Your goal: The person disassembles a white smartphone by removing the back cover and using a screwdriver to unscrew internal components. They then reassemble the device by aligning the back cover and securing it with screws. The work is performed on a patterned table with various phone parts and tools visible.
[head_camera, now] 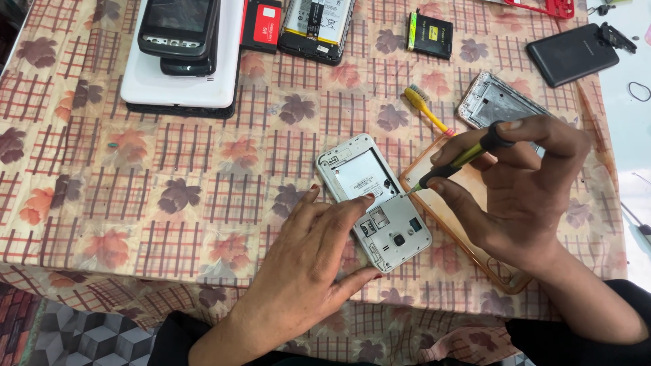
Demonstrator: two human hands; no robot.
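Your right hand (522, 196) holds a small screwdriver (461, 157) with a green and black handle, pinched narrowly between the thumb and the first fingers, and its thin tip touches the right edge of the opened white phone (375, 201), about the middle of its length. Your left hand (308, 264) holds nothing; it lies flat and open on the phone, the fingertips pressing near the card slots and the thumb against the lower corner. The phone lies back side up, without cover and battery, tilted on the patterned tablecloth (135, 190) near the table's front edge. It looks light and stiff, so it would slide easily on the cloth if you do not press it; I think the safe places to hold are the plastic frame and the corners, not the bare contacts, which seem fragile. The screws are very small and probably easy to lose. Just beside the phone on the right lies an orange clear case (475, 257) under your right hand, behind it a bare phone frame (491, 102) and a yellow toothbrush (424, 105). Well apart, at the far side, lie stacked phones (183, 54), loose batteries (429, 34) and a dark back cover (573, 54).
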